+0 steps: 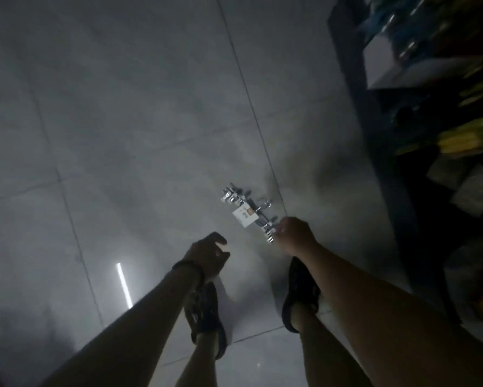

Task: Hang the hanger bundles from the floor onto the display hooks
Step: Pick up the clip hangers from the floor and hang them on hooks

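Chrome clips and a white tag (pixel 245 216) mark the hanger bundle (pixel 236 198), which lies low over the grey tiled floor (pixel 123 135), just left of a dark grout line (pixel 251 101) and a little ahead of the person's feet. Whether its far end rests on the tile or is already clear of it cannot be told; the picture is dim and smeared.

The right hand (pixel 294 233) is at the near end of the bundle. Its fingers (pixel 280 226) are curled in and close upon the end clips, in what reads as a pinch grip on the bundle's end only. The left hand (pixel 208 254) hangs apart to the left of the bundle, touching nothing; its fingers are loosely curled and hold nothing. A dark band (pixel 187 268) sits on that wrist.

Dark sandals (pixel 205 317) stand on the tile below the hands. A bright strip of reflected light (pixel 124 284) lies on the floor to the left. Dark shelving (pixel 368 113) with blurred goods runs along the right edge. No display hook can be made out.

Judgement: the step in hand is the pick-up from the floor, at the point of taking hold. The hanging itself is not yet begun.

The next move calls for a firm lift. An end grip leaves the long bundle free to swing and tip, so the idle left hand might well steady the far end or the wire hook in the middle. The bundle's hook must then be found and turned upward before it is carried to the shelving side, where the display hooks are presumably to be sought.
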